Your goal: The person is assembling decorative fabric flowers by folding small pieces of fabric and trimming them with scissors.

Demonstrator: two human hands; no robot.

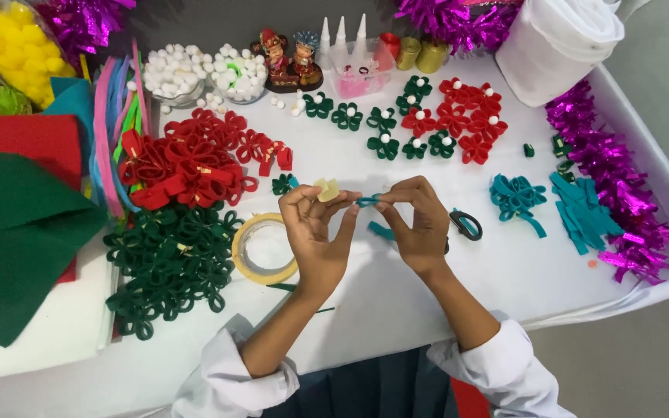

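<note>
Both hands are raised above the white surface [396, 294]. The left hand [315, 232] and the right hand [420, 220] pinch between their fingers a small teal felt strip [368, 200]; a cream tape piece [327, 189] sticks on the left fingers. Just beside lie a yellow tape roll [248, 259], black scissors [466, 225], a red felt loop pile [187, 166] and a green felt loop pile [172, 263].
</note>
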